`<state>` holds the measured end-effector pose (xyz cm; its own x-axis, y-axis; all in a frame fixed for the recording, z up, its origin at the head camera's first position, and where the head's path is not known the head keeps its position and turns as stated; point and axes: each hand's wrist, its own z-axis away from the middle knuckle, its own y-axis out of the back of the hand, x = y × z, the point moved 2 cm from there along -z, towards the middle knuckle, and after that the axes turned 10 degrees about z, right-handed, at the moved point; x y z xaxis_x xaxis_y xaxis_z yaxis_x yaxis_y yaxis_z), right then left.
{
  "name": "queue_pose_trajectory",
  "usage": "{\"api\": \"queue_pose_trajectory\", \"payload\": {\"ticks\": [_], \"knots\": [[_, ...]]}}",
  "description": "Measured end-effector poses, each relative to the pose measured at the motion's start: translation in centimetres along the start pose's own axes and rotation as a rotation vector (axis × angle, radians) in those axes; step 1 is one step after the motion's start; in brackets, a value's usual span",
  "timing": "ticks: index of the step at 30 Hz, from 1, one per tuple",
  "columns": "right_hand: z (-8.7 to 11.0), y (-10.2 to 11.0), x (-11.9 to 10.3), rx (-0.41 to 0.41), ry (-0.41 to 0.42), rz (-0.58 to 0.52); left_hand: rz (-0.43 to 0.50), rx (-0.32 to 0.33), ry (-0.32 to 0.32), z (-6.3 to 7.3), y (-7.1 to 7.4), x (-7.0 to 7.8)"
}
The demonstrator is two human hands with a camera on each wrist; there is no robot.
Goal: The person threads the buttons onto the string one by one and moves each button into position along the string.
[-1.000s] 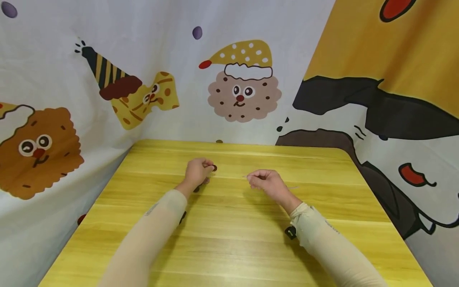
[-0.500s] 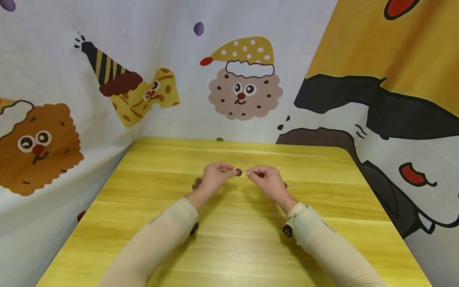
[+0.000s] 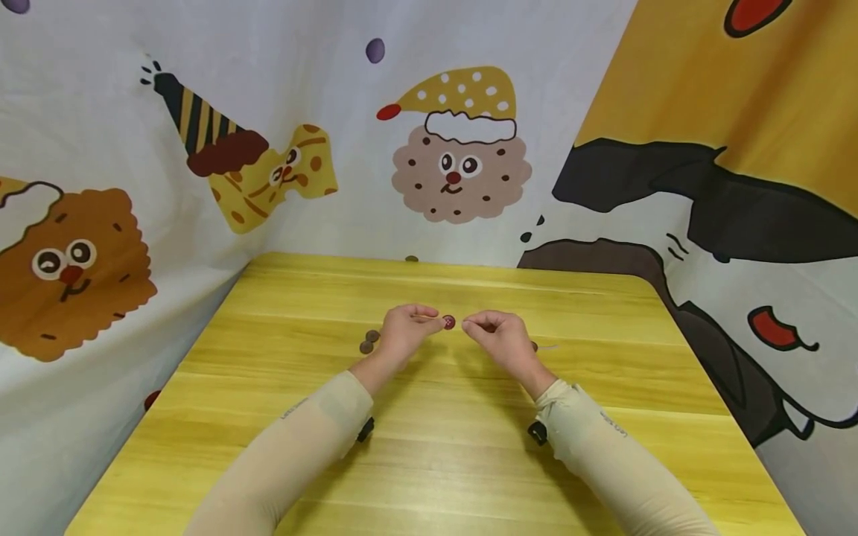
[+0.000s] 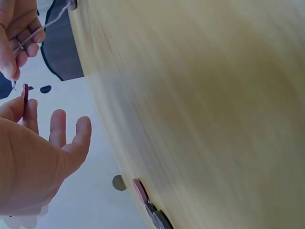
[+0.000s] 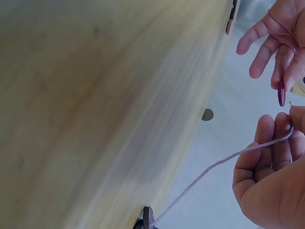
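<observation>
Between the thumb and forefinger of my left hand (image 3: 404,333) is a dark red button (image 3: 449,322), held up above the table; the other fingers are spread. Facing it, my right hand (image 3: 501,339) pinches a pale string (image 5: 217,163) near its end. A short tip (image 4: 13,86) of the string pokes out beyond the fingertips, a small gap away from the button. From the right hand the string runs down to the table, where dark buttons (image 5: 147,217) sit at its far end, partly cut off in the right wrist view.
Several loose buttons (image 4: 140,191) lie on the wooden table (image 3: 442,454) beside my left wrist; two brown ones (image 3: 366,347) show in the head view. A cartoon-printed cloth (image 3: 322,67) hangs behind the table's far edge.
My left hand has moved right with the red button, from near the loose buttons to just beside the string's tip. My right hand has stayed nearly in place.
</observation>
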<state>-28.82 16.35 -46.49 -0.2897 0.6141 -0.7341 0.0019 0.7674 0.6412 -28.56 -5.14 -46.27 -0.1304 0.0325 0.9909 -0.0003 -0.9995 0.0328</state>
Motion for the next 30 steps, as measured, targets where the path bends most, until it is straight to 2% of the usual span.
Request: {"api": "queue_pose_trajectory", "payload": {"ticks": [9, 17, 30], "knots": [[0.12, -0.05, -0.30, 0.000, 0.023, 0.056, -0.043, 0.035, 0.001, 0.04, -0.43, 0.03], [0.25, -0.07, -0.42, 0.013, 0.037, 0.113, -0.121, 0.069, -0.062, 0.03, -0.59, 0.08], [0.28, -0.30, -0.42, 0.030, 0.070, 0.138, -0.136, 0.061, -0.106, 0.20, -0.93, -0.13]]}}
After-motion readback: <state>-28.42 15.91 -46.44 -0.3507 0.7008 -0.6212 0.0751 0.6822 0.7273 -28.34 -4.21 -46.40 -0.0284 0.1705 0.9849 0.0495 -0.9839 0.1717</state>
